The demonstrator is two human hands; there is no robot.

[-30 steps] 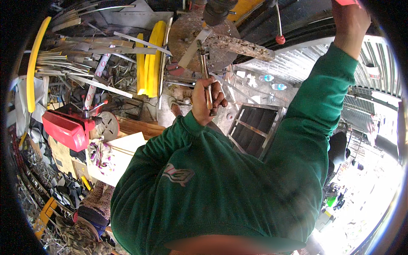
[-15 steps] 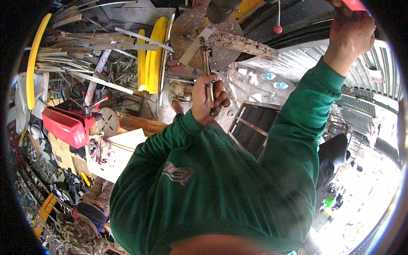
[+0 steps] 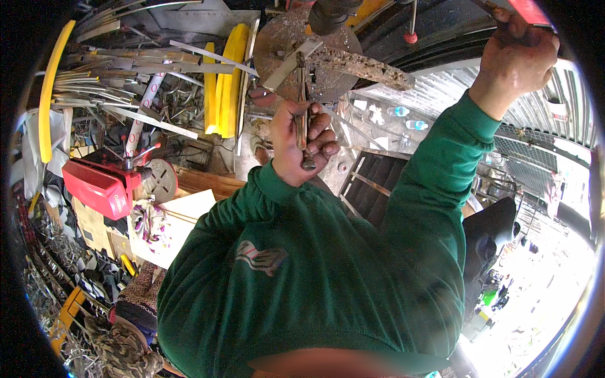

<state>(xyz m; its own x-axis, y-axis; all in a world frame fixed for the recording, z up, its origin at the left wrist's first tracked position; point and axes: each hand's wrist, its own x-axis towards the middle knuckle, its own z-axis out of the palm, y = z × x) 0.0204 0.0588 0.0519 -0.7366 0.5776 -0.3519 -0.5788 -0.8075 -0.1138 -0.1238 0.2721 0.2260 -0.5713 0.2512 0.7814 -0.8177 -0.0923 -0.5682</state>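
Observation:
My left hand [image 3: 302, 140] is closed around locking pliers [image 3: 302, 126], with the knobbed handle end showing below the palm. The far end of the pliers meets a flat metal strip [image 3: 283, 72], which lies at a slant over a worn wooden plank [image 3: 372, 68] on a round drill press table [image 3: 271, 38]. Above the strip is the dark drill press spindle [image 3: 328, 17]; its tip is hard to make out. At the upper right, my raised right hand [image 3: 520, 57] grips a dark lever with a red end [image 3: 534, 11], partly out of the picture.
A second lever with a red ball [image 3: 411, 38] hangs at the top. Yellow bars [image 3: 225, 88] and metal strips [image 3: 126, 63] are stacked at left, behind a red machine housing [image 3: 97, 186]. A slatted dark frame [image 3: 372, 179] and bottles [image 3: 416, 125] lie on the floor.
My left hand has shifted slightly left, its fingers a little looser around the pliers, showing more of the handle end. My right hand has come slightly left and down.

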